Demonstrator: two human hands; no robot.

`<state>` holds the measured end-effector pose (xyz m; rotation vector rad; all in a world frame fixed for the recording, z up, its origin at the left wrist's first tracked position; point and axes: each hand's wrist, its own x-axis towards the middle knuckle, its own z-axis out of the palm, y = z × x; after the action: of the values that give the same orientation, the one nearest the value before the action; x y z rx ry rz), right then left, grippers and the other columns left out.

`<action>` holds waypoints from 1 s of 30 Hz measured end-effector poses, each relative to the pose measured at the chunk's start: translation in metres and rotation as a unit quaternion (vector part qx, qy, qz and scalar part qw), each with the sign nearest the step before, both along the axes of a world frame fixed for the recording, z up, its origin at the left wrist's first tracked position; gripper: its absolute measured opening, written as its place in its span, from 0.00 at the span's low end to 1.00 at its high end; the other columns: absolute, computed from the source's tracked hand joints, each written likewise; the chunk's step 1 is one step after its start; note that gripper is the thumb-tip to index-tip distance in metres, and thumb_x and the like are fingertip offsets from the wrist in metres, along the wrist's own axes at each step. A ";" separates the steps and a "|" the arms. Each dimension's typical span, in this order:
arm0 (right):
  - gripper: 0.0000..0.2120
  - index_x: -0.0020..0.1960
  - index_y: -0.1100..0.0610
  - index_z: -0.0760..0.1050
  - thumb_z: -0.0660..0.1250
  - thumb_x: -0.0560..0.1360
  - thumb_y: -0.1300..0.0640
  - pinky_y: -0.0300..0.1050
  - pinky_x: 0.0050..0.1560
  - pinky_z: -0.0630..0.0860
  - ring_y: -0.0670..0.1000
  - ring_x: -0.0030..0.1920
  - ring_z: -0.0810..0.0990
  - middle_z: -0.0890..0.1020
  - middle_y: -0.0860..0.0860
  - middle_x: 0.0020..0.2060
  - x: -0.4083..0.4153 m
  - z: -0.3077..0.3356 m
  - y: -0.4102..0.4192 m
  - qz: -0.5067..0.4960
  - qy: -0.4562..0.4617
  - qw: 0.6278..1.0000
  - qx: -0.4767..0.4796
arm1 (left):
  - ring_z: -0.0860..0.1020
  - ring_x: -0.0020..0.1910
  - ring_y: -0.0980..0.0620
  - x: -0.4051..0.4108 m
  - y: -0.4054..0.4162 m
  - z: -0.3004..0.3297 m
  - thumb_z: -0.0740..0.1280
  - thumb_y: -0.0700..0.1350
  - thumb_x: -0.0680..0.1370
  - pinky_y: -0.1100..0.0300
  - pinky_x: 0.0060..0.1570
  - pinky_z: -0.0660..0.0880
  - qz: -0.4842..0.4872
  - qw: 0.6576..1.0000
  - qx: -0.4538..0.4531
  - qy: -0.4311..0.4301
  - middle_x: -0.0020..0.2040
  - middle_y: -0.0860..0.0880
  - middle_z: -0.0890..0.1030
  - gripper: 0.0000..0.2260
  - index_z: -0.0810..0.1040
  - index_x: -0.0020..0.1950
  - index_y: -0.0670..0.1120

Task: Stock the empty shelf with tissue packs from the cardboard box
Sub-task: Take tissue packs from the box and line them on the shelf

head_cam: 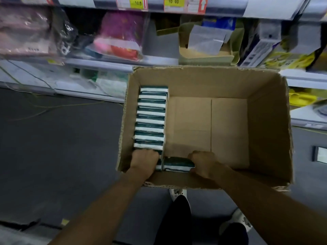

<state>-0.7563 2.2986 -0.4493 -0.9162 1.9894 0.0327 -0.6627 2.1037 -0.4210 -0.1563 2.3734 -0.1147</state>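
Gripping sideways tissue pack [178,164], both hands [145,160] [203,164], fingers curled round ends, in cardboard box [265,121].

left hand [144,160] fingers buried behind the tissue packs [150,119], right hand [205,163] fingertips hidden, shelf goods [122,36] blurred, price tags [173,2] cropped

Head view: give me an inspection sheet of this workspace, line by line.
Surface: dark floor, cardboard box standing on it.
Job's things: row of tissue packs along the box's left wall; one separate pack at the near wall; rest of the box bare.
Clutter: nothing seen in the box.
Hands: left hand on the row's near end; right hand gripping the separate pack.
Cables: thin yellow cord on the floor.
Surroundings: shelves of blurred packaged goods; price tags above.
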 end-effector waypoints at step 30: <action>0.10 0.44 0.53 0.71 0.69 0.72 0.66 0.55 0.39 0.81 0.56 0.39 0.83 0.82 0.53 0.51 -0.054 0.233 0.232 -0.455 0.098 0.774 -0.429 | 0.78 0.39 0.54 -0.093 0.203 0.202 0.58 0.32 0.81 0.67 0.32 0.75 0.471 0.663 0.507 0.285 0.54 0.46 0.83 0.18 0.79 0.55 0.53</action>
<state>-0.8101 2.5307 -0.2163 -0.3373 2.4672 -1.4835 -0.7554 2.3068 -0.2188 -0.9244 2.1946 1.9423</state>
